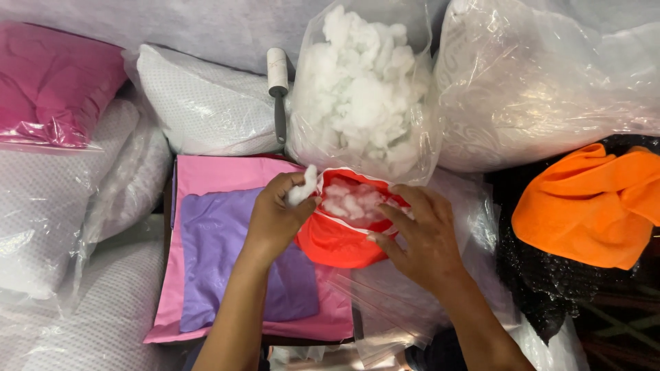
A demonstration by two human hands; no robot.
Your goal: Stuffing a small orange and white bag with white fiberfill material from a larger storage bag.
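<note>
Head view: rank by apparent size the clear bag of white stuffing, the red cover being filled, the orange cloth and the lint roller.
1. Clear bag of white stuffing
2. Orange cloth, though its right side is cut off by the frame edge
3. Red cover, partly hidden by both hands
4. Lint roller

Orange cloth right; lint roller top; pink bagged pillow left
</note>
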